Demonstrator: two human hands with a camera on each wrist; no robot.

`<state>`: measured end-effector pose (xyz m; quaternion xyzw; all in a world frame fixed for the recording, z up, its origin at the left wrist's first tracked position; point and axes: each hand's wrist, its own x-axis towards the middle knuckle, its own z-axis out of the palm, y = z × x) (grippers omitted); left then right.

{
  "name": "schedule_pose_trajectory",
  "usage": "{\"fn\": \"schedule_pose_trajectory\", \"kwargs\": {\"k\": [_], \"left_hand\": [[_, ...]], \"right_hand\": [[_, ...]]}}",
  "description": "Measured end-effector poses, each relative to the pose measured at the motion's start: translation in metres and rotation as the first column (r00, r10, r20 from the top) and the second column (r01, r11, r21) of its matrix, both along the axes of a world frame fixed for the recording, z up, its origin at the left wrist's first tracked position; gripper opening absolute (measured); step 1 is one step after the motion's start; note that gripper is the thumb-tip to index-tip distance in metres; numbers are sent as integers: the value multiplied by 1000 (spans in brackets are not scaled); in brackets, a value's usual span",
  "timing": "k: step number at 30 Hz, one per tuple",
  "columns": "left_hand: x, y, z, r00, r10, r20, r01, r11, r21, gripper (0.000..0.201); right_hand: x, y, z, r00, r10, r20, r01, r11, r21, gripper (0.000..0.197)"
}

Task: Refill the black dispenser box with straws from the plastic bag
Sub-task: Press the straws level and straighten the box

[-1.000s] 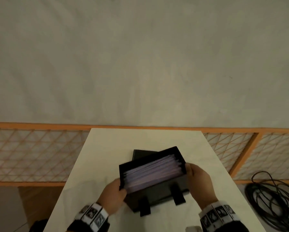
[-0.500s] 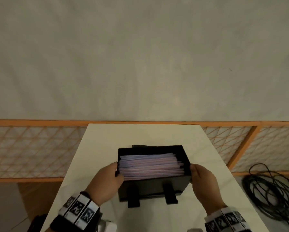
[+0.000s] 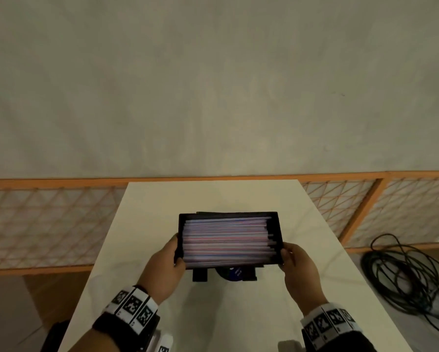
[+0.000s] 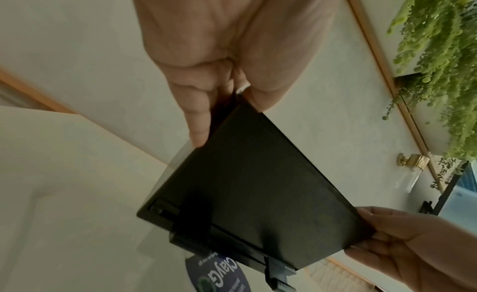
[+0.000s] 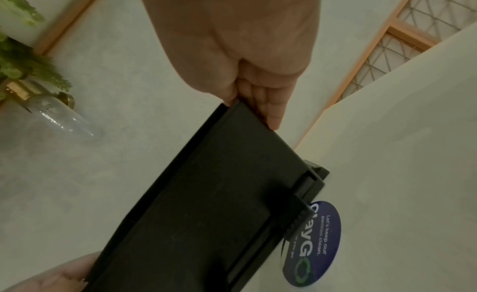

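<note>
Here, nearest the camera, the left hand [image 3: 163, 270] and the right hand [image 3: 298, 269] are gripping the two short ends of the black rectangular plastic dispenser box [image 3: 274, 226], thumbs curled over the rim and fingers tucked under the base. The box is being held above the white tabletop [image 3: 213, 194], open side up and tipped toward the person. Inside, a packed layer of pale, red- and blue-striped paper-wrapped straws [image 3: 226, 241] is lying lengthwise, filling it nearly to the rim. Under its near edge, a round dark blue sticker [image 5: 313, 243] is showing on the table. Farther off, an orange-framed lattice panel [image 3: 48, 219] is running beneath a grey wall, and black cables [image 3: 404, 275] are lying coiled on the floor to the right.
</note>
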<state>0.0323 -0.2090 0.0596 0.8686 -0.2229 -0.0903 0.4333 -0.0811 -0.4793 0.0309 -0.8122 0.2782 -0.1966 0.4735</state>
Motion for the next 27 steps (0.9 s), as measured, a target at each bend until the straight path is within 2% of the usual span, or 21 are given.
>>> {"fn": "schedule_pose_trajectory", "kwargs": {"k": [3,6,10,11,14,16,18,20,23,26,27], "left_hand": [[3,3,5,999,-4,52,5,1000,-17,62],[11,4,13,992,-29,127,22,998,50,58],[16,6,10,993,-25,113,17,997,79,51],[17,7,8,994,-24,106,16,997,74,49],[21,7,4,996,-10,88,3,997,80,43],[21,6,3,998,9,65,-14,997,77,38],[21,6,0,999,24,40,-26,997,67,34],[21,8,-3,999,37,8,-37,995,91,33],[26,7,-7,997,52,-55,-40,978,203,32],[33,3,0,994,46,-96,-11,942,335,28],[35,1,5,998,28,-54,-4,917,399,30]], "right_hand": [[-4,7,0,1000,7,-13,-6,999,52,13],[-4,11,-4,997,19,-75,-11,994,105,17],[-1,16,-6,982,78,-170,-57,991,121,15],[1,17,-5,982,78,-170,-69,996,59,15],[7,26,4,995,35,-90,-54,974,-219,40],[12,31,17,996,45,-76,-73,896,-437,37],[19,26,27,980,36,-196,-149,787,-599,31],[31,17,36,918,38,-394,-284,757,-588,32],[53,5,45,748,90,-658,-483,753,-447,34],[74,2,46,611,101,-785,-606,697,-382,31],[79,2,45,580,97,-809,-632,680,-371,31]]}}
